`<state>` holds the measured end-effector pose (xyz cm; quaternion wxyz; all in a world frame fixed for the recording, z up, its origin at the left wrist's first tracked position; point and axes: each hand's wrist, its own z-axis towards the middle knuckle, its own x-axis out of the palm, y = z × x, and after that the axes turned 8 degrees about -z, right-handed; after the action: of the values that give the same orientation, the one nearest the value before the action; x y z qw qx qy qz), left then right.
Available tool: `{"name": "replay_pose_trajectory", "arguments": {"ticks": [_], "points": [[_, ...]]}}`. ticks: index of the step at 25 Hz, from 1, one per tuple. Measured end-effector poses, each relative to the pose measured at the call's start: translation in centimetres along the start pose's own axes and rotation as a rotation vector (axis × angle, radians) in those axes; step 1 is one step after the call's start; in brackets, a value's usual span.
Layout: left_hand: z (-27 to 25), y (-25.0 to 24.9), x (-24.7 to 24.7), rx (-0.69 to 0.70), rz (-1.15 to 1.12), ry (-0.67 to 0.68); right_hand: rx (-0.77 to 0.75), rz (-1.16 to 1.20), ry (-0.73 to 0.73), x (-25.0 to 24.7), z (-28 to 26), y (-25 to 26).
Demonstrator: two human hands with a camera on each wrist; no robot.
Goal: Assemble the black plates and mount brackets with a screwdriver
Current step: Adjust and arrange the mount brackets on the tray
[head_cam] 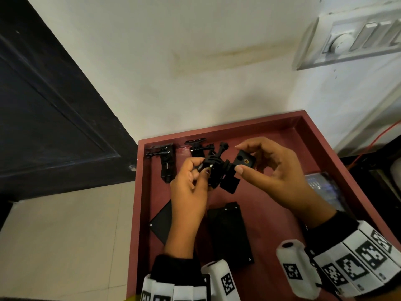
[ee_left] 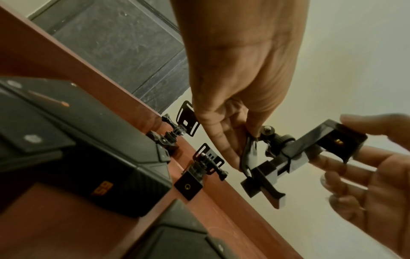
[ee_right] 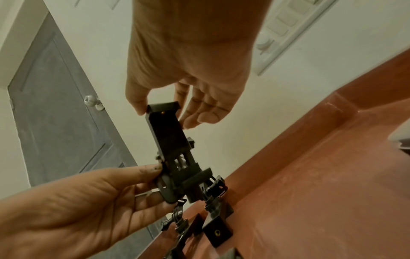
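Left hand (head_cam: 187, 192) grip pinches the mount bracket (head_cam: 219, 170) at its curved base, held above the red tray (head_cam: 271, 213). Right hand (head_cam: 275, 170) grip pinches the bracket's clamp end. Black plates (head_cam: 230, 233) lie flat on the tray below.

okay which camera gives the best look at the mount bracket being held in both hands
The right wrist view: the held mount bracket shows lengthwise, its open channel facing the camera, between the left hand and right hand. The left wrist view shows it side-on, with its knob. In the head view fingers partly hide it.
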<state>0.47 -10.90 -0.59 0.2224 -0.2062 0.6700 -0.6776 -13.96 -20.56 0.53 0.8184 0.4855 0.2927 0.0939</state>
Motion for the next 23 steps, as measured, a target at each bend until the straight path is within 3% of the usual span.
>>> {"name": "replay_pose_trajectory", "arguments": {"ticks": [4, 7, 11, 17, 20, 23], "points": [[0.1, 0.4, 0.1, 0.004, 0.034, -0.055, 0.026, 0.048, 0.072, 0.1, 0.0, 0.1], [0.1, 0.8, 0.1, -0.042, 0.017, -0.073, -0.043, -0.104, 0.169, -0.5, 0.0, 0.0], [0.3, 1.2, -0.6, -0.119, -0.033, -0.167, 0.017, -0.232, 0.066, -1.2, 0.0, -1.5], [0.6, 1.1, -2.2, -0.076, -0.143, -0.439, 0.189, -0.387, -0.047, 1.7, -0.6, -5.6], [0.6, 1.4, -2.4, -0.083, -0.103, -0.44, 0.256, -0.347, -0.097, 2.9, -0.4, -6.8], [0.4, 1.6, -2.3, -0.088, -0.025, -0.389, 0.286, -0.405, -0.046, 4.1, 0.1, -7.5]]}}
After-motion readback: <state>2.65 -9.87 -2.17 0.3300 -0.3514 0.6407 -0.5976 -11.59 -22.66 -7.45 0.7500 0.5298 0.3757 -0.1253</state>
